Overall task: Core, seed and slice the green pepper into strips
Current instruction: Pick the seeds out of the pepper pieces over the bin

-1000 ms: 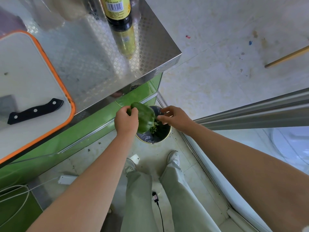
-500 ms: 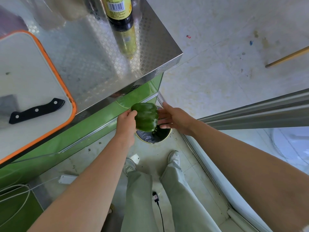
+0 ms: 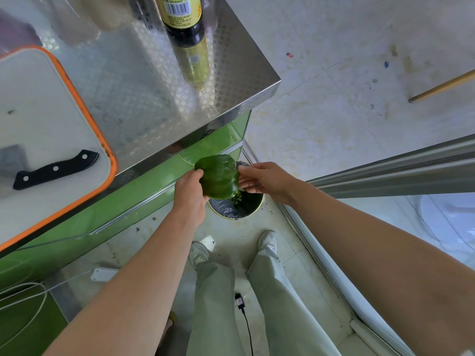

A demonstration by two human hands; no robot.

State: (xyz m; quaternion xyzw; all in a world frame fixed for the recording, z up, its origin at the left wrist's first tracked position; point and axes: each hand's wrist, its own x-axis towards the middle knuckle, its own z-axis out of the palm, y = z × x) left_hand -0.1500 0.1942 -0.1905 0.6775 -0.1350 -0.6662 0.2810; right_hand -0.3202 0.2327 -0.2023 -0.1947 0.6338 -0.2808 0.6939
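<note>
I hold the green pepper [image 3: 219,176] in the air over a small round bin [image 3: 239,209] on the floor. My left hand [image 3: 189,193] grips the pepper's left side. My right hand [image 3: 264,179] touches its right side with fingers fairly straight; the fingertips are partly hidden behind the pepper. Green bits hang at the pepper's lower right edge over the bin. A knife with a black handle [image 3: 55,168] lies on the white cutting board [image 3: 41,124] with an orange rim, on the steel counter at the left.
The steel counter [image 3: 154,93] ends in a corner just above the pepper. A dark sauce bottle [image 3: 182,16] stands at its far side. My feet and legs are below the bin. A cable and power strip [image 3: 102,274] lie on the floor. A metal rail [image 3: 398,165] runs at the right.
The pepper has turned in my hands so its glossy outer side faces up, and it rose a little. My right hand went from pinching at the pepper's inside to lying along its right side.
</note>
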